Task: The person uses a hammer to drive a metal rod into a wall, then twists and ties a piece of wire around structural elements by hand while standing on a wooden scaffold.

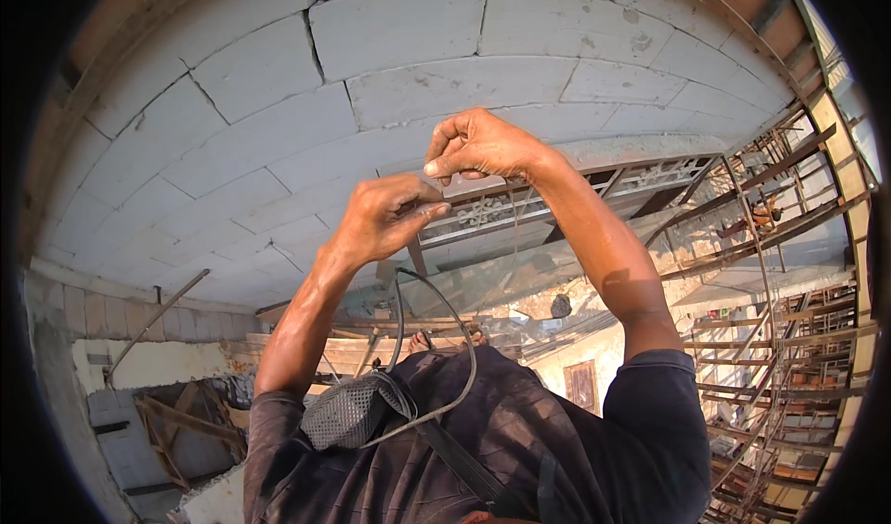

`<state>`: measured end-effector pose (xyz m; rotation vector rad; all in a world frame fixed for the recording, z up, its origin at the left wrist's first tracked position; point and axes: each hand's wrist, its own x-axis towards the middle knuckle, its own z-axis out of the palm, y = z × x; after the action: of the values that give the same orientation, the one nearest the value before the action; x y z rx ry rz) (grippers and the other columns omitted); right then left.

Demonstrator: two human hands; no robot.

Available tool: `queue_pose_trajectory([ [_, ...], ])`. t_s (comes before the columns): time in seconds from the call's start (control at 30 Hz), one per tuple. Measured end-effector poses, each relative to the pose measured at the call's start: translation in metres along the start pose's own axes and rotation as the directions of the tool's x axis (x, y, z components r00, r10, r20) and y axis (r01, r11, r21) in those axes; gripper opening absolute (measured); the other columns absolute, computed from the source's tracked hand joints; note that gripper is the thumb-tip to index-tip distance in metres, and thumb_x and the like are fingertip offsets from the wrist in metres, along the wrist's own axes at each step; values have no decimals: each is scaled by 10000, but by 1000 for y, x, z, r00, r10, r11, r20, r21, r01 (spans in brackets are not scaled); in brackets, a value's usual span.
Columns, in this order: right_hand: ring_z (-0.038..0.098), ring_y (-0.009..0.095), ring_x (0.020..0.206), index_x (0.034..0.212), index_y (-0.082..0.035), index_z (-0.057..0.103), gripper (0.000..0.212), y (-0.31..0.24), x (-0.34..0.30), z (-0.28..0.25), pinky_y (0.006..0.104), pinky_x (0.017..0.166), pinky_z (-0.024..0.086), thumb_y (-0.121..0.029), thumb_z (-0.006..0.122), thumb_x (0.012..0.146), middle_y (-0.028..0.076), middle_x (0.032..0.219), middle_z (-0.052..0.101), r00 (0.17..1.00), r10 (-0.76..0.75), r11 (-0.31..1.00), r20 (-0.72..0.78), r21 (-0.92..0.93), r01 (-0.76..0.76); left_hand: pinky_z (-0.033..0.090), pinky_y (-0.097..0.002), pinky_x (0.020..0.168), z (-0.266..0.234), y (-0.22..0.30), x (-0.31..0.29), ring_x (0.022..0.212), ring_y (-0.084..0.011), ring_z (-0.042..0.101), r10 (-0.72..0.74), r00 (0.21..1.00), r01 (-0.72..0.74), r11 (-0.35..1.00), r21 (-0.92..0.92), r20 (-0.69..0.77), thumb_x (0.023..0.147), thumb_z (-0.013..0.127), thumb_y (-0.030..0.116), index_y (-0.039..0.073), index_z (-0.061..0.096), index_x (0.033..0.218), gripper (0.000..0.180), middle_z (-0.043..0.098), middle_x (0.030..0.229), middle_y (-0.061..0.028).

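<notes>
Both my hands are raised close together in front of a wall of pale grey blocks (399,32). My left hand (388,216) is closed, thumb and fingers curled toward each other in a pinch. Just above it and to its right, my right hand (484,145) is also pinched, its fingertips almost meeting those of the left. Whatever is between the fingers is too small or too hidden to make out. A thin line (516,218) hangs below my right wrist; whether it reaches either hand I cannot tell.
Below the wall runs a dark-framed ornamental grille (480,212). Wooden planks (343,338) lie near my feet, high above lower ground. Scaffolding poles (756,338) rise at the right. A metal rod (158,324) leans at the left. A mesh pouch (357,413) with a looped cable hangs on my chest.
</notes>
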<state>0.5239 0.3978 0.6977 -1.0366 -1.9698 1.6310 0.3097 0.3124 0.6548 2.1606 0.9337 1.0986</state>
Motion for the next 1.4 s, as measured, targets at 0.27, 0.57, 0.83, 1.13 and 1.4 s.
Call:
queue_pose_trajectory([
  [0.27,511,14,577,986,-65,702,234,68,10,50,188,449,385,-283,778,947,16,805,665,984,3,764,178,635,-117,514,-265,633,0,-14,2,744,-116,665,-320,918,183,863,-470,-232,949,768,162,-1,726,919,172,731,807,-66],
  [0.57,623,254,1227,1238,-52,723,497,52,-20,50,434,1055,486,-398,810,893,130,1241,706,839,-431,902,-331,-166,398,455,-243,603,11,-15,7,696,-78,590,-367,874,241,896,-372,-318,939,781,191,12,735,915,186,676,747,-23],
  [0.83,660,196,1125,1200,-17,725,414,40,-33,34,391,1007,524,-279,823,895,100,1150,735,935,-298,954,-194,-27,299,481,-257,599,6,-1,16,688,-87,621,-259,922,223,963,-151,-288,924,778,137,0,739,887,147,707,736,-44],
  [1.13,698,219,1100,1262,-4,688,448,71,-33,55,399,1036,528,-325,744,955,122,1106,740,956,-293,679,20,708,194,556,-286,676,-10,5,23,740,-115,676,-184,979,148,942,-302,-93,942,741,80,-15,735,888,110,736,774,-77],
  [1.4,703,177,1066,1284,-21,671,407,59,-41,93,346,980,561,-180,782,927,73,1064,743,918,-347,539,-191,760,362,536,-266,659,0,1,21,710,-96,650,-174,943,75,942,-328,-285,940,756,99,-7,741,888,119,713,754,-35],
])
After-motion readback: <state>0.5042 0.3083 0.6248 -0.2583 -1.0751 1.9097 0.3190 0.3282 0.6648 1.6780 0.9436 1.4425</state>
